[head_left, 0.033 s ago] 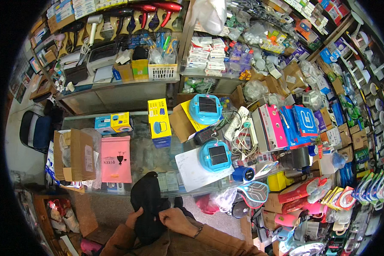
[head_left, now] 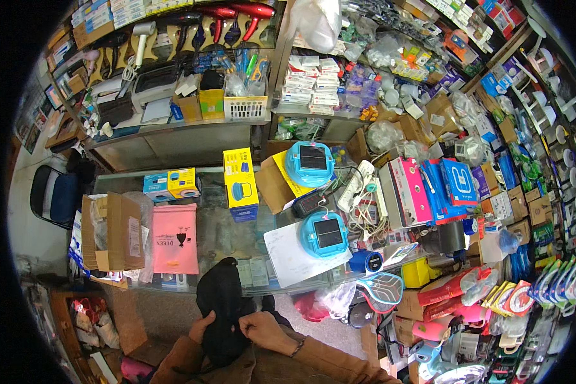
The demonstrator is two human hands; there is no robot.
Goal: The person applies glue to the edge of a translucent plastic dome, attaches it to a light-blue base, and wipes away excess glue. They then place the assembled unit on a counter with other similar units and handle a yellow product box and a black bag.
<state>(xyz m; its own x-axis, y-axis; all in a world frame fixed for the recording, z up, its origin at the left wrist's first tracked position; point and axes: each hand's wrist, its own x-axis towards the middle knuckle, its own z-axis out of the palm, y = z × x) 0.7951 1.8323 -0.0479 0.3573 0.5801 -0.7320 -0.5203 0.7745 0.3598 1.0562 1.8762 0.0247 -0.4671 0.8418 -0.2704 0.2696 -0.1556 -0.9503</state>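
A limp black cloth item [head_left: 221, 294], whose kind I cannot make out, hangs upright before me at the counter's near edge. My left hand [head_left: 200, 325] is closed on its left side, with the thumb lying along the cloth. On the other side my right hand [head_left: 265, 330] is curled with its fingers pressed together against the cloth. Folds hide most of the fingertips. Beyond the cloth, on the glass counter [head_left: 214, 240], lies a pink pouch [head_left: 174, 240] with a dark print. A blue solar lantern [head_left: 324, 235] rests on a white paper sheet [head_left: 281, 256] to the right.
An open cardboard box [head_left: 127, 233] stands at the counter's left end. Farther back are a yellow-blue box [head_left: 240, 185], another blue lantern [head_left: 310, 164] and a white power strip [head_left: 355, 185] with tangled cords. Stacked goods crowd the right, including a mosquito racket [head_left: 383, 291].
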